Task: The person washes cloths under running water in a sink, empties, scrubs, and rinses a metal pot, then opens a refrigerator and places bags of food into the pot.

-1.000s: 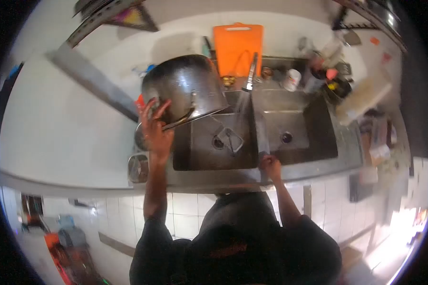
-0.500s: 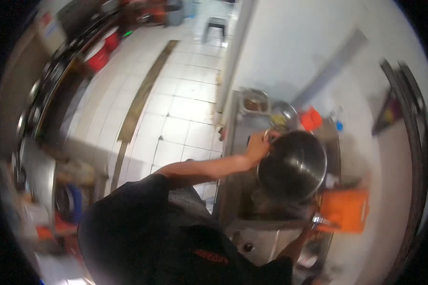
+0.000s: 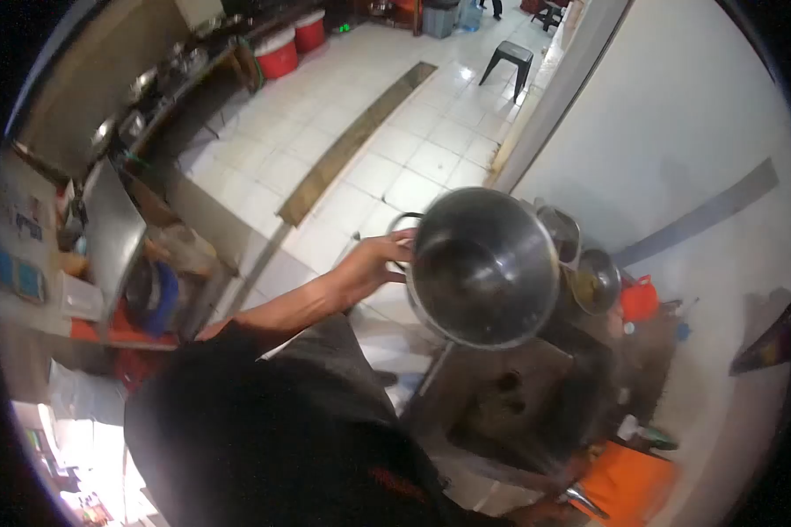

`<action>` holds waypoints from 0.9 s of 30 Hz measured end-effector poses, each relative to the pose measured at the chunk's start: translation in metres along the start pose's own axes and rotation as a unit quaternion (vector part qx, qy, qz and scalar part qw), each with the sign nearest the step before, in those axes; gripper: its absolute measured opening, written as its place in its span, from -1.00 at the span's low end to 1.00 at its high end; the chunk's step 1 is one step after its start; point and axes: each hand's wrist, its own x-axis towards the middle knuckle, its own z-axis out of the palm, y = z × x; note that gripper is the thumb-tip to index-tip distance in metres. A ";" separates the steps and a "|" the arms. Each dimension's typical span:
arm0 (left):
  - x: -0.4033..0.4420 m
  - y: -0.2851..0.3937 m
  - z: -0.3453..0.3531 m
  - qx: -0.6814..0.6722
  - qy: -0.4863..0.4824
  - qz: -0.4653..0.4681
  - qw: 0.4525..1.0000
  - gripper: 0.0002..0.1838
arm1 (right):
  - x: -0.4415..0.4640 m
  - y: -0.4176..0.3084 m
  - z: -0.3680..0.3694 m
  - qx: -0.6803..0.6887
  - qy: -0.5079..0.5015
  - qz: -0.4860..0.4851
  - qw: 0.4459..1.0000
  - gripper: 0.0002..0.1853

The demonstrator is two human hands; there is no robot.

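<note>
My left hand (image 3: 387, 257) is closed round the side handle of a large steel pot (image 3: 488, 303). The pot is tilted with its mouth facing me, and its inside looks wet and bare. It hangs over the near-left rim of a sink (image 3: 501, 395), whose basin shows dark drain openings. At the bottom edge my right hand (image 3: 545, 511) is blurred beside a metal faucet (image 3: 586, 502); its fingers cannot be made out. An orange flat board (image 3: 628, 483) stands behind the faucet.
Beyond the sink are a steel bowl (image 3: 596, 283), a clear container (image 3: 558, 233) and an orange-red cup (image 3: 639, 300). A wall (image 3: 677, 132) rises on the right. Across the tiled floor are a stool (image 3: 510, 63), red buckets (image 3: 277, 54) and a long counter (image 3: 185, 79).
The pot has moved left from over the sink toward the floor side, uncovering the basin. My left hand went with it, still on the handle. The view has turned left.
</note>
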 end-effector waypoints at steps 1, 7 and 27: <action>0.000 0.007 -0.038 -0.016 0.021 0.026 0.999 -0.72 | 0.001 -0.005 -0.004 -0.002 -0.007 0.003 1.000 -0.38; -0.013 0.082 -0.194 0.211 0.233 0.095 0.945 -0.70 | 0.015 -0.017 -0.013 -0.030 -0.011 0.015 0.999 -0.43; 0.092 0.048 -0.656 -0.024 0.606 -0.113 0.787 -0.82 | -0.169 -0.413 -0.206 -0.033 -0.676 -0.060 0.733 -0.53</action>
